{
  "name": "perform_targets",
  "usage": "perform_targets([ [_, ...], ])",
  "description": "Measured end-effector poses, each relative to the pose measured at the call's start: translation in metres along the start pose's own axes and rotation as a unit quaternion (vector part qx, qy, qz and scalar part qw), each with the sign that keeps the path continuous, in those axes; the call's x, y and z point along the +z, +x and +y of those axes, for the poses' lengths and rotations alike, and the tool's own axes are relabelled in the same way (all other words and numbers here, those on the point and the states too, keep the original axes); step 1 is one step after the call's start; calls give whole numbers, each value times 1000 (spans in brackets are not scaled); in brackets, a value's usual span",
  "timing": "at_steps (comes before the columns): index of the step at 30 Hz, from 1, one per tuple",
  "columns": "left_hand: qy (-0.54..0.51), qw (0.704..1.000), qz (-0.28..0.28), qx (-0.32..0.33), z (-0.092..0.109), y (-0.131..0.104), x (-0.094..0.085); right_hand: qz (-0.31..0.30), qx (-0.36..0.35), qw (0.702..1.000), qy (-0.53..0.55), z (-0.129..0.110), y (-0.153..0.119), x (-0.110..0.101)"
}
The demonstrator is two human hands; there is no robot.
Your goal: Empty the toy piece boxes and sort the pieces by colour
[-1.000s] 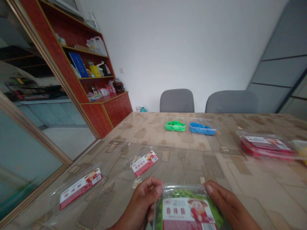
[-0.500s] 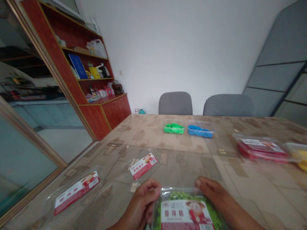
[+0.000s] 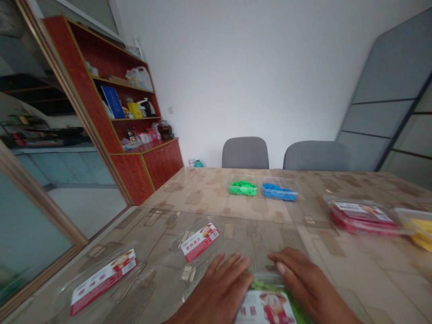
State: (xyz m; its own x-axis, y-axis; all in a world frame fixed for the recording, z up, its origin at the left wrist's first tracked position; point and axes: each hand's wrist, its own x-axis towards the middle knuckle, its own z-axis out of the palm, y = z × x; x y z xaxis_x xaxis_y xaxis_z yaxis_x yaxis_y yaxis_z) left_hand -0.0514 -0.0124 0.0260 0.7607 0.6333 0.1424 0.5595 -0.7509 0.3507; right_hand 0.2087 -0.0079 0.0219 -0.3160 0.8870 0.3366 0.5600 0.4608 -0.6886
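Note:
A clear plastic box (image 3: pixel 266 308) of green pieces, with a red-and-white label on its lid, stands at the table's near edge. Its lower part is cut off by the frame. My left hand (image 3: pixel 224 285) lies over the box's left side, fingers stretched out and pointing away from me. On the right edge and far right corner rests my right hand (image 3: pixel 300 279), its fingers extended and its thumb along the lid. Neither hand is wrapped round the box. Left of it lie two clear lids with labels, the nearer lid (image 3: pixel 200 242) and the farther-left lid (image 3: pixel 103 281).
Toward the back stand an uncovered box of bright green pieces (image 3: pixel 243 188) and one of blue pieces (image 3: pixel 279 191). On the right are a lidded red box (image 3: pixel 364 218) and a box of yellow pieces (image 3: pixel 420 229). Two grey chairs (image 3: pixel 245 153) line the far edge.
My left hand has gone from gripping the box's left corner to lying flat over its left side. My right hand has shifted slightly, still at the right edge. The view has tilted up a little.

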Motion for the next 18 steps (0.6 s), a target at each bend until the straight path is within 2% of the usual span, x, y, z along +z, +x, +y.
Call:
perform_targets([
  [2,50,998,-46,-7,-3,1,10,4,-82,992,-93,-2,-8,-6],
  [3,70,996,-50,-9,-5,0,16,-4,-118,985,-126,-2,-12,-6],
  [7,112,993,-12,15,-15,-8,39,-20,-212,952,-218,5,-27,3],
  [12,133,991,5,14,-16,-13,48,-1,-255,921,-295,6,-31,12],
  [15,151,988,3,13,-10,-13,45,4,-266,904,-336,7,-31,17],
  [18,168,986,-15,9,-3,-12,38,44,-279,894,-347,15,-33,24],
])
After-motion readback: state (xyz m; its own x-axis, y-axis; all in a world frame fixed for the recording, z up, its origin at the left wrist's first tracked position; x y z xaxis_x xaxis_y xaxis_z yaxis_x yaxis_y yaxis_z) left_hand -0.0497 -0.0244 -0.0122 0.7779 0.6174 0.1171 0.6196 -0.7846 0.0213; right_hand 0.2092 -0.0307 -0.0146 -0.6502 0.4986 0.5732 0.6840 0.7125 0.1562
